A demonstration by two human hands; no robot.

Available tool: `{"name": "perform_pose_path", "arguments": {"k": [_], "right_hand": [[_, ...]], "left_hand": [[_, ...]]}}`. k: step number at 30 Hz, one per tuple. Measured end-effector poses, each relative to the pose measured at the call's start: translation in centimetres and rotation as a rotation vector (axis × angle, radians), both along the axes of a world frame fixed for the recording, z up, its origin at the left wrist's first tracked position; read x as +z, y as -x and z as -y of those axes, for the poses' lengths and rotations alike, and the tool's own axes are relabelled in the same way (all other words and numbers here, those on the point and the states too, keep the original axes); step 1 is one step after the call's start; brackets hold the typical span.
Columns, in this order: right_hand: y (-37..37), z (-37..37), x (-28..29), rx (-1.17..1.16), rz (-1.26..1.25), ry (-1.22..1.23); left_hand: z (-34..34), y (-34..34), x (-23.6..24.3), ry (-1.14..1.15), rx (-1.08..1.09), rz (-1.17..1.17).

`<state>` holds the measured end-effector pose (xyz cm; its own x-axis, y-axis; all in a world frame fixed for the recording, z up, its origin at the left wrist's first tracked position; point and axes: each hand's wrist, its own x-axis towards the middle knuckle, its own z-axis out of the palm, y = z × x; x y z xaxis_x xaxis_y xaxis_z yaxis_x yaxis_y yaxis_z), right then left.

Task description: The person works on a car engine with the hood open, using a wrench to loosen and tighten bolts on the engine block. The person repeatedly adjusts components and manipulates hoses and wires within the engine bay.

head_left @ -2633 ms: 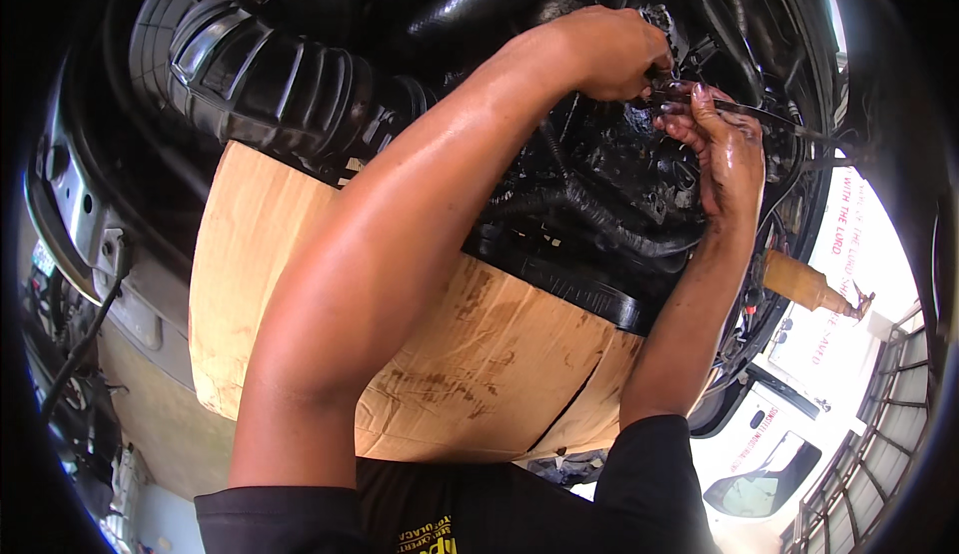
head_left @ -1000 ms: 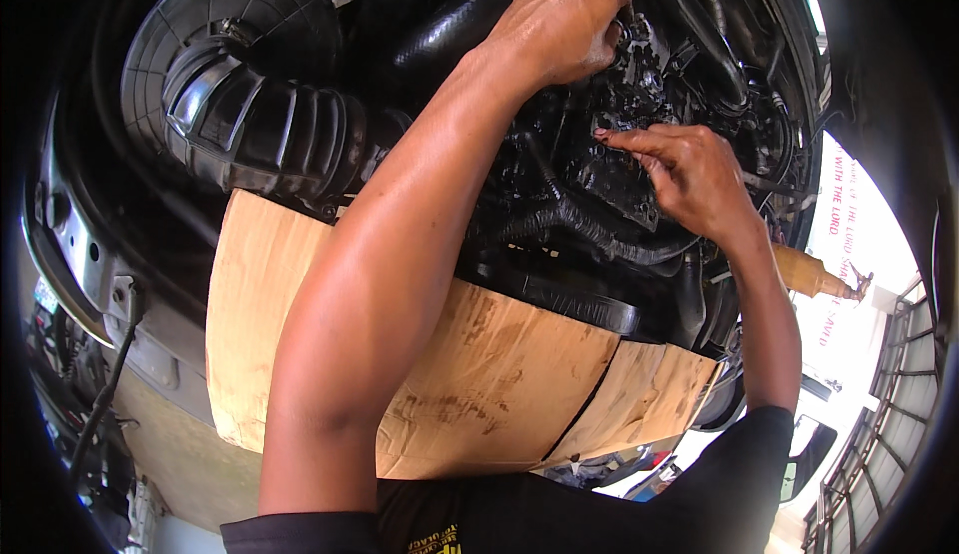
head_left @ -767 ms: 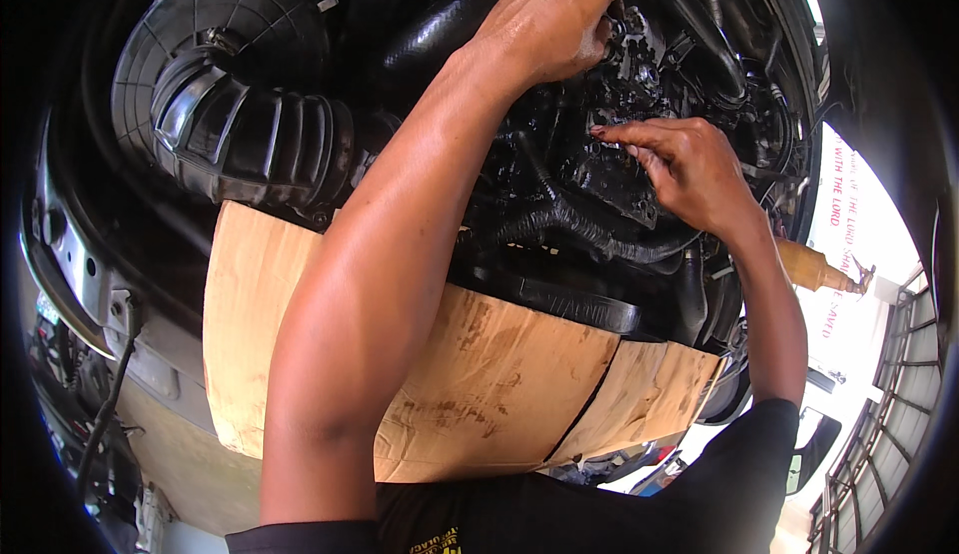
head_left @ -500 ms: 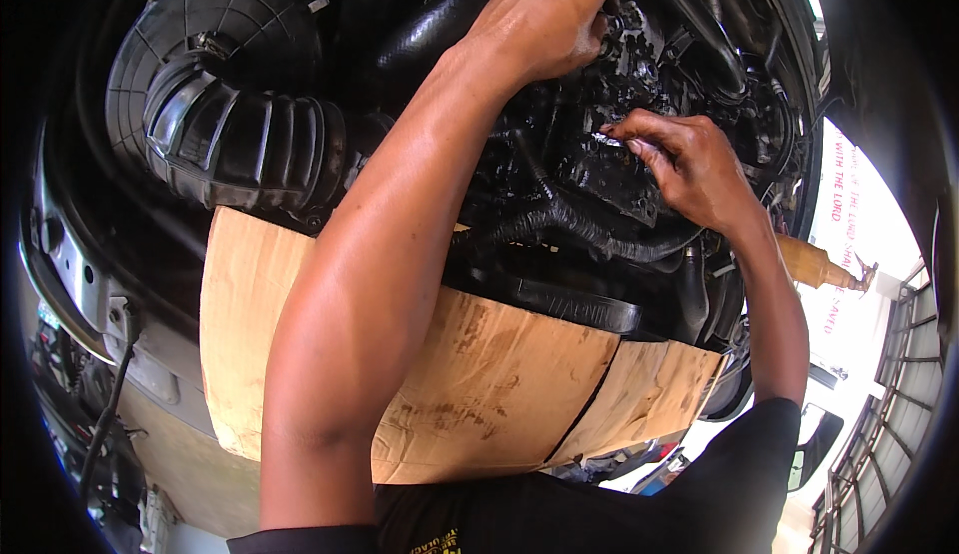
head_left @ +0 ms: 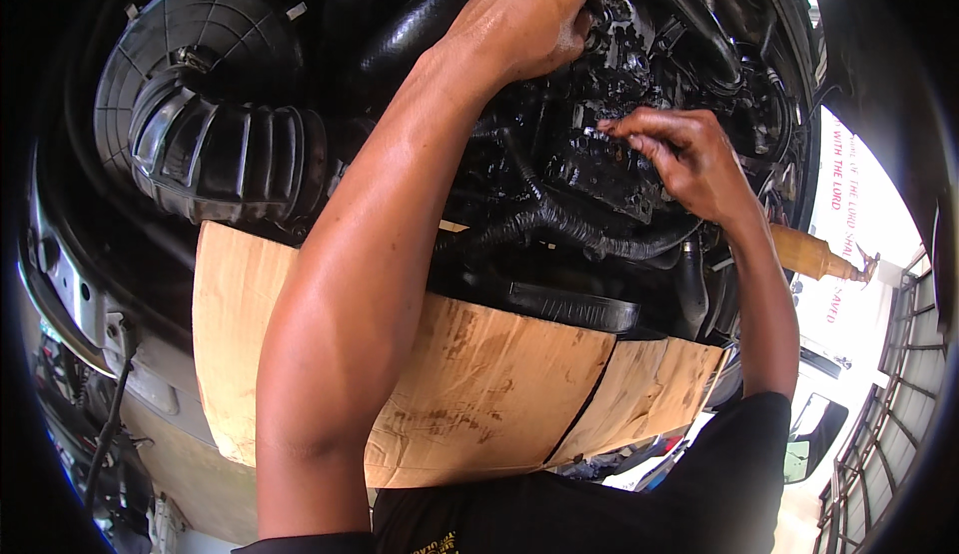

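My left hand (head_left: 524, 19) is curled over the upper part of an oily black engine assembly (head_left: 609, 174), its fingertips tucked beside a fitting; what they grip is hidden. Lower and to the right, my right hand (head_left: 679, 154) has thumb and index finger bent close together at a small shiny dark piece on that assembly, too small to name. Around both hands run black hoses (head_left: 415, 19) and a taped wiring harness (head_left: 559, 219).
A ribbed air intake duct (head_left: 215, 154) lies at left. Stained cardboard (head_left: 489, 384) covers the near edge. At right are a yellow bottle (head_left: 799, 252), a white vehicle (head_left: 849, 204) with red lettering and a metal grille (head_left: 899, 374). The body panel (head_left: 75, 289) edges the left.
My hands were together on a dark strip earlier; now they are apart, left higher and leftward, right lower. In the last second they stay nearly in place, the view shifting slightly.
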<state>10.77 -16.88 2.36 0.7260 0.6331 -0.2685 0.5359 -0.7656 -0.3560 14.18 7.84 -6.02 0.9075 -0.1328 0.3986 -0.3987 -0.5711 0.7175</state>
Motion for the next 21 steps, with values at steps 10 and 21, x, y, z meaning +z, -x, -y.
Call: {"name": "perform_pose_path", "arguments": {"k": [10,21], "right_hand": [[0.6,-3.4,2.3,0.176,0.307,0.322],[-0.7,-5.1,3.1,0.325,0.343,0.259]], "left_hand": [[0.4,-0.6,-1.7,0.102,0.076,0.306],[0.4,-0.7,-1.5,0.108,0.089,0.203]]}}
